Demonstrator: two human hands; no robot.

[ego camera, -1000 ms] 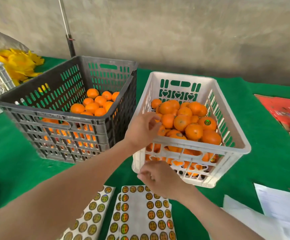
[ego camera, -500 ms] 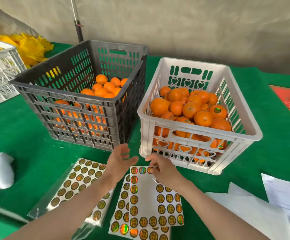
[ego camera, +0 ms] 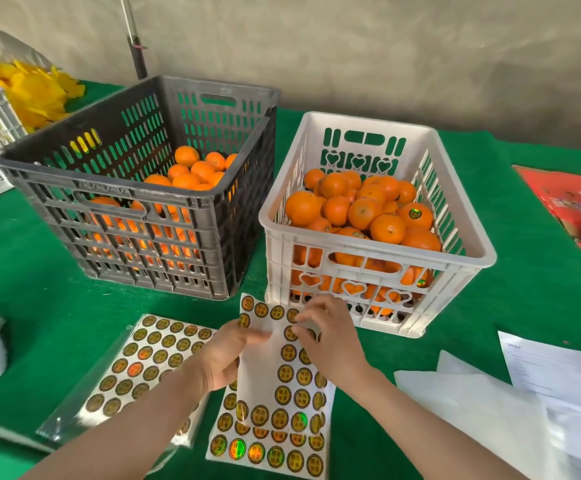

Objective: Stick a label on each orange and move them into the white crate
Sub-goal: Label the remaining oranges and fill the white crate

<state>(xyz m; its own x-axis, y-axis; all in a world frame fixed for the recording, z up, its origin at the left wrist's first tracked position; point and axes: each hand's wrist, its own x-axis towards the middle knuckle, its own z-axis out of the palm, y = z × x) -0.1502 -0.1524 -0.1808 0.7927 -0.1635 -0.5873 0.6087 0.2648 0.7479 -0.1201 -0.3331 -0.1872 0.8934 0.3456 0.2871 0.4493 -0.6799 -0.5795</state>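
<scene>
The label sheet [ego camera: 284, 375] is lifted off the worktop [ego camera: 39, 306], its long axis running from the person toward the white crate [ego camera: 379, 252], top edge just before its front wall. The left hand [ego camera: 223, 358] grips its left edge; fingers of the right hand [ego camera: 330, 344] pinch a label [ego camera: 289, 334] near the top. Earlier it lay flat, left hand open.

**Bright even light, bent edges**

Light is bright and even, coming from above; the oranges [ego camera: 363, 213] shine on top. Soft shadows lie beside the black crate [ego camera: 109, 190] on the cloth [ego camera: 39, 289]. Some labels [ego camera: 237, 448] give rainbow glare. Fingertips of the left hand [ego camera: 225, 358] are blurred. Straight lines bend near the edges.
</scene>
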